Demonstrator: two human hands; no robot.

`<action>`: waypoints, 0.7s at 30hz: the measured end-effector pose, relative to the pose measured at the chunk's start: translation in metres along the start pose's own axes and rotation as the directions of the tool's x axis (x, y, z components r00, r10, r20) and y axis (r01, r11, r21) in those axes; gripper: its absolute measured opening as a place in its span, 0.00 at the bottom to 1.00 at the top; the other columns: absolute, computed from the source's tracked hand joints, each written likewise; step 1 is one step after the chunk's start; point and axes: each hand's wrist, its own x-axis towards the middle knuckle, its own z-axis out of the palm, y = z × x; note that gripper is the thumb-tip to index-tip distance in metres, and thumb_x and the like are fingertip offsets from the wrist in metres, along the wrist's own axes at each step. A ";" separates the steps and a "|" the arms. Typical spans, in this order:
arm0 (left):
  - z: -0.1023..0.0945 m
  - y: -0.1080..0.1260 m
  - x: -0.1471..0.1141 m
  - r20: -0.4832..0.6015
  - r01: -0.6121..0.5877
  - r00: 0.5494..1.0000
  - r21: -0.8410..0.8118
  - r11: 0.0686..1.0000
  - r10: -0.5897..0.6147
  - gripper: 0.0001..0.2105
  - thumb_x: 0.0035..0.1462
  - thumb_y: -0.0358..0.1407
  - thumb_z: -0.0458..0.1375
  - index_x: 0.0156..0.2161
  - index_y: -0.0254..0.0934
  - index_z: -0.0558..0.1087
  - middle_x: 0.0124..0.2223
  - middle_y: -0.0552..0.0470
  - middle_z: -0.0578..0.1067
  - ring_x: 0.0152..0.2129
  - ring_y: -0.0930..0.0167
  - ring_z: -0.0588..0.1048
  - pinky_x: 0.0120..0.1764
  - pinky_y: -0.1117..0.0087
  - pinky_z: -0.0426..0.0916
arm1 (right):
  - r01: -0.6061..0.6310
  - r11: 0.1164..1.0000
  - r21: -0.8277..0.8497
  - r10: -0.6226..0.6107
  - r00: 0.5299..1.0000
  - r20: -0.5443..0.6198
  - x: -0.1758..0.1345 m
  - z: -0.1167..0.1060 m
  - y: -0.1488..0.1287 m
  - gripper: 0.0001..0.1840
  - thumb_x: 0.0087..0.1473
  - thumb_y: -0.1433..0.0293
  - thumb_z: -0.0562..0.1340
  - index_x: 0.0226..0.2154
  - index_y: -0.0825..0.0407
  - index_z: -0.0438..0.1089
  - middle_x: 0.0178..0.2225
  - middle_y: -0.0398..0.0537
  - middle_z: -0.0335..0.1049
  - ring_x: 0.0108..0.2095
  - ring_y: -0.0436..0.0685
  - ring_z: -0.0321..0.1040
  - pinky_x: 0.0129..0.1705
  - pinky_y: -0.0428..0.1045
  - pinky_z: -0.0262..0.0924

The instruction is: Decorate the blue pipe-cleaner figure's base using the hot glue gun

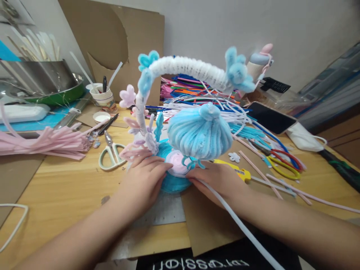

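Observation:
A craft of fuzzy pipe cleaners stands before me: a round blue base point(174, 185) with a pale pink centre point(180, 162), a white wrapped arch point(188, 66) with blue and pink flowers, and a blue shell-like piece point(200, 131) over the base. My left hand point(147, 178) grips the base's left side, fingertips on the rim of the pink centre. On the right side, my right hand point(218, 182) pinches a long white pipe cleaner point(236, 217) against that rim; its loose end trails toward me. The shell hides part of my right fingers.
Green-handled scissors point(111, 154) and a pink pipe-cleaner bundle point(47, 142) lie left. At right are a yellow cutter point(233, 169), yellow-and-red-handled pliers point(284, 165) and a phone point(271, 117). Mixed pipe cleaners point(182, 93) pile up behind. Cardboard point(208, 221) lies under the craft's right side.

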 end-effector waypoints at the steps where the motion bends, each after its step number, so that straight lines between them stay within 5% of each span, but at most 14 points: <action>1: 0.003 0.000 0.001 -0.021 0.004 1.000 0.001 1.000 -0.004 0.13 0.61 0.29 0.49 0.47 0.37 0.71 0.46 0.48 0.76 0.44 0.64 0.72 0.50 0.57 0.63 | -0.005 1.000 0.007 0.005 1.000 0.005 0.000 -0.001 -0.001 0.11 0.59 0.68 0.55 0.35 0.43 0.75 0.34 0.42 0.72 0.31 0.52 0.67 0.29 0.47 0.49; 8: 0.012 0.003 0.012 -0.027 0.035 0.999 0.042 0.998 -0.034 0.08 0.61 0.32 0.54 0.37 0.40 0.76 0.37 0.52 0.78 0.39 0.66 0.73 0.42 0.62 0.62 | -0.004 1.000 0.006 0.003 1.000 0.006 0.002 -0.003 -0.002 0.11 0.58 0.67 0.56 0.36 0.44 0.75 0.31 0.44 0.71 0.29 0.52 0.66 0.28 0.47 0.48; 21: 0.013 0.006 0.012 -0.103 0.004 0.995 0.065 0.998 0.003 0.08 0.61 0.31 0.52 0.38 0.38 0.75 0.38 0.50 0.78 0.41 0.65 0.71 0.45 0.61 0.60 | 0.026 0.999 0.045 -0.028 0.999 0.040 0.000 -0.005 0.001 0.12 0.59 0.68 0.55 0.37 0.44 0.74 0.34 0.44 0.70 0.33 0.52 0.67 0.30 0.46 0.48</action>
